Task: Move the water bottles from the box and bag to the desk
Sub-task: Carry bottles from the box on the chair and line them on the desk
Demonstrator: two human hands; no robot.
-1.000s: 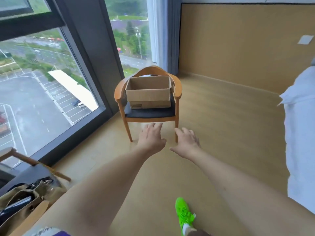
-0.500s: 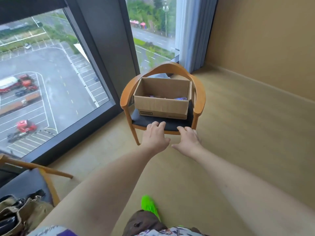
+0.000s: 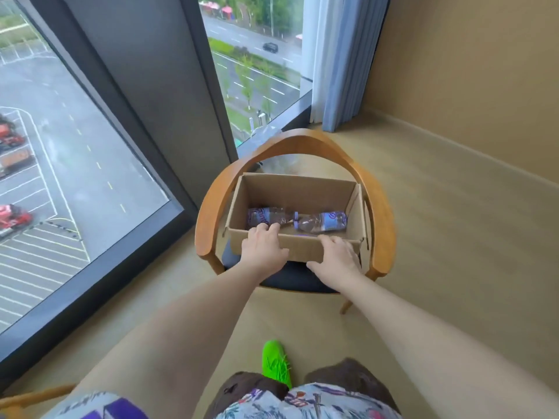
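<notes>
On the dark seat of the wooden chair (image 3: 302, 146) by the window sits the open cardboard box (image 3: 302, 192), and two water bottles (image 3: 320, 221) lie on their sides on its floor, caps meeting near the middle. Both hands are at the near wall of the box: the left hand (image 3: 263, 246) has its fingers reaching over the rim toward the left bottle (image 3: 266, 215), fingers fairly straight and closed on nothing; the right hand (image 3: 335, 257) rests on the near rim, fingers relaxed, also empty.

I judge the step in hand to be the reach into the box, with no bottle yet lifted (the bag and the counter are out of view). Next, each hand must dip below the rim, wrap a bottle round its body and lift it clear of the walls.
</notes>
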